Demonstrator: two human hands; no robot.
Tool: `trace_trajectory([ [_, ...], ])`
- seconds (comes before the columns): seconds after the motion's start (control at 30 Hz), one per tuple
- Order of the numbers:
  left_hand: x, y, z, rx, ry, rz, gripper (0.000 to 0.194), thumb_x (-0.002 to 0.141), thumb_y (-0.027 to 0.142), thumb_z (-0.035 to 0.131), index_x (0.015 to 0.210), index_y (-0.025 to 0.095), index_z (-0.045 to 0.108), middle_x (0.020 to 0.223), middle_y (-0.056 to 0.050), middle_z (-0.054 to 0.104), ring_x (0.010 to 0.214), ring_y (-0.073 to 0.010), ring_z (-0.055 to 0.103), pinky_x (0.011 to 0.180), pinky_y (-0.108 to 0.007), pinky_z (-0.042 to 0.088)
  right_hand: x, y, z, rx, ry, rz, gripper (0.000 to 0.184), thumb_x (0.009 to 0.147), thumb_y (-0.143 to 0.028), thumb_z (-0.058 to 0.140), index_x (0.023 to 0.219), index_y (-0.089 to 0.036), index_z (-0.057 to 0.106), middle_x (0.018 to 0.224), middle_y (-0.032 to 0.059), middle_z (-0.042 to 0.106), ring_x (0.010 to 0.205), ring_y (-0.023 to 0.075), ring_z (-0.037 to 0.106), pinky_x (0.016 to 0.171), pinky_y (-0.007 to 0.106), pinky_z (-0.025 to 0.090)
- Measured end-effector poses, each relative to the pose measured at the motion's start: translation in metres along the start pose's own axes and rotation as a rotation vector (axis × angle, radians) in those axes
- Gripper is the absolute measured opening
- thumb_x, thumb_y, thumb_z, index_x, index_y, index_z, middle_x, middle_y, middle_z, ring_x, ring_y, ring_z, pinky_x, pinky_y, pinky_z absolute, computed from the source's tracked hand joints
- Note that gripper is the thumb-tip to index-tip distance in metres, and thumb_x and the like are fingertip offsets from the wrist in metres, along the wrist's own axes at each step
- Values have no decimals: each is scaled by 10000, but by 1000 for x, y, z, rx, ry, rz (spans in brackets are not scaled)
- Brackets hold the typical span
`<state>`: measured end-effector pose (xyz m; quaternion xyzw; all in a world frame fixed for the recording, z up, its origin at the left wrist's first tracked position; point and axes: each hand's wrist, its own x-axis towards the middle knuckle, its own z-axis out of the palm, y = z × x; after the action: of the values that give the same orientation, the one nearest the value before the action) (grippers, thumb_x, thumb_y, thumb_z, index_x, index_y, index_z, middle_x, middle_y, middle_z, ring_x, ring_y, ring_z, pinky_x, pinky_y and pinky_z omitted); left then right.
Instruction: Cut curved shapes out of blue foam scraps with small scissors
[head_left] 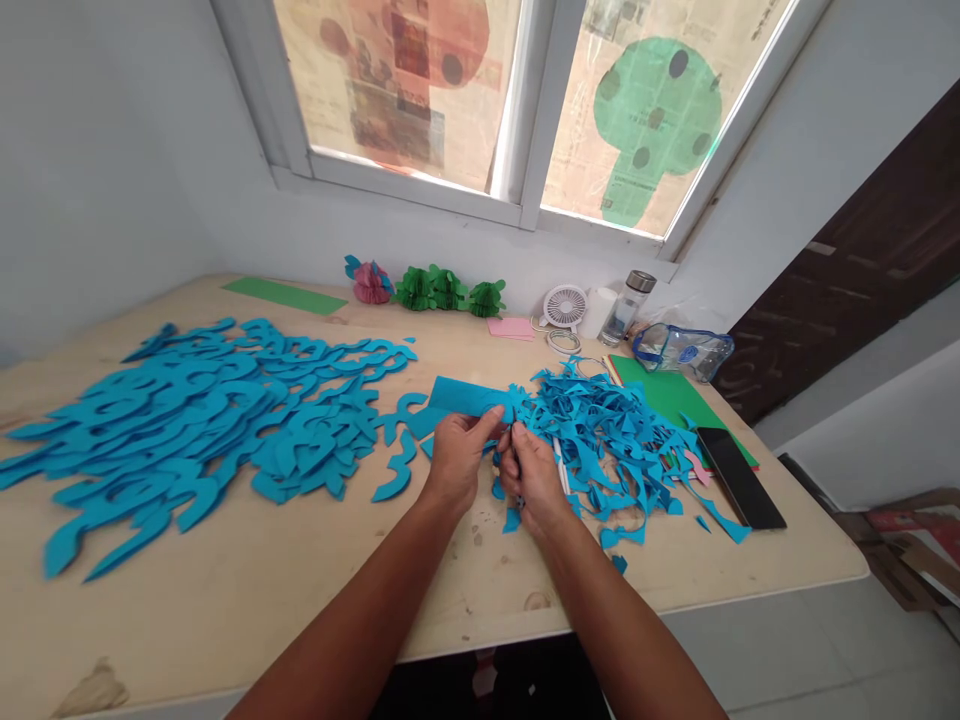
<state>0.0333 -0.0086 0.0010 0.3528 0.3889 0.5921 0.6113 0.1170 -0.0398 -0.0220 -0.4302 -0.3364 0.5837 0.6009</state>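
Observation:
My left hand (459, 455) pinches a folded strip of blue paper (469, 397) near its right end, thumb on top. Close against it, my right hand (536, 475) is closed around small dark scissors (514, 425), mostly hidden by the fingers, at the strip's right edge. Just right of the hands lies a heap of blue paper scraps (600, 430). To the left, wavy blue paper cutouts (157, 410) are spread in overlapping layers, with a pile of smaller blue pieces (319, 440) beside them.
Along the wall stand green paper shapes (448, 288), a pink paper piece (371, 282), a small white fan (565, 308) and a glass bottle (628, 305). At right are a clear pouch (686, 350), green sheets (667, 395) and a black phone (739, 478) near the table's edge.

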Motion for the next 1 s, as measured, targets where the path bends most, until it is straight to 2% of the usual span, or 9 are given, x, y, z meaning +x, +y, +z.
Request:
trace_trajectory([
  [0.3,-1,4,-3,166,-98,26,390,634,376,729,378,150,542,404,-8,515,438,-102,459,509,-235,400,0,1,-2,20,-6,0,472,713,-643,630,690,-180,543,412,-102,362,305,29,223,311,185,125],
  [0.53,-6,9,-1,154,-140,-10,410,673,392,688,387,161,508,381,13,485,402,-96,443,509,-239,403,0,2,-1,21,6,-7,476,712,-645,630,681,-179,536,401,-108,346,301,27,215,310,184,120],
  [1.0,-2,4,-5,154,-134,-7,375,656,370,705,409,144,537,424,1,521,447,-96,459,520,-234,377,0,1,-1,23,9,2,481,710,-648,629,671,-178,535,389,-112,334,298,25,209,312,183,121],
])
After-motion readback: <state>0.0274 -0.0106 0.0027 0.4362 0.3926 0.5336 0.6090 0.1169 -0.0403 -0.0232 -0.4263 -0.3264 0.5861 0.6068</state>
